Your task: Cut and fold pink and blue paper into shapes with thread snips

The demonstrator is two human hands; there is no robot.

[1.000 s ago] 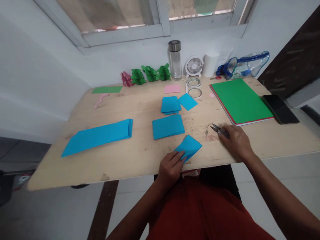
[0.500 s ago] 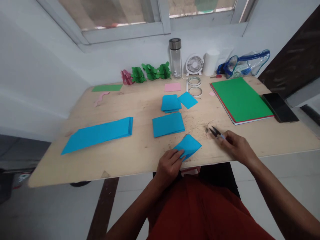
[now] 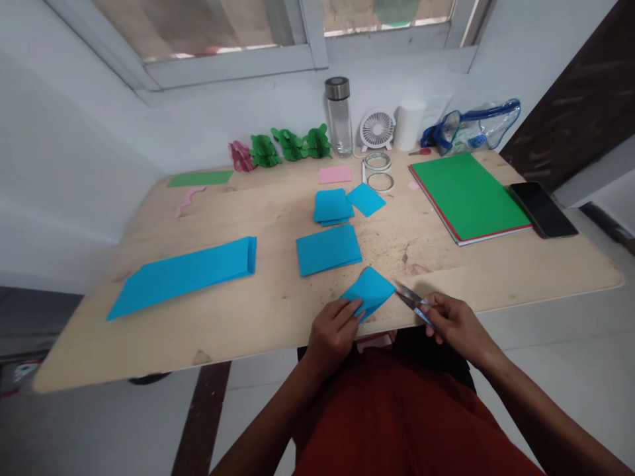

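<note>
My left hand (image 3: 333, 330) is closed on the lower left part of a folded blue paper (image 3: 373, 287) near the table's front edge. To its right, my right hand (image 3: 454, 322) grips a small pair of scissors (image 3: 414, 305). The two blades are slightly apart, and their tips point left at the paper's right corner. Just behind the folded piece lies a stack of blue rectangles (image 3: 330, 250). Farther back are a stack of smaller blue pieces (image 3: 332, 205) and a single blue square (image 3: 366, 199).
Long blue strips (image 3: 188, 272) lie at the left. Green sheets (image 3: 469, 198) and a black phone (image 3: 543, 209) are at the right. Along the back stand green paper shapes (image 3: 292, 144), a bottle (image 3: 340, 119), a fan (image 3: 378, 129) and a clear pouch (image 3: 483, 129).
My right hand has moved down and left, bringing the scissors to the blue paper's right corner, and their blades are wider apart. The view has shifted slightly; my left hand still holds the paper.
</note>
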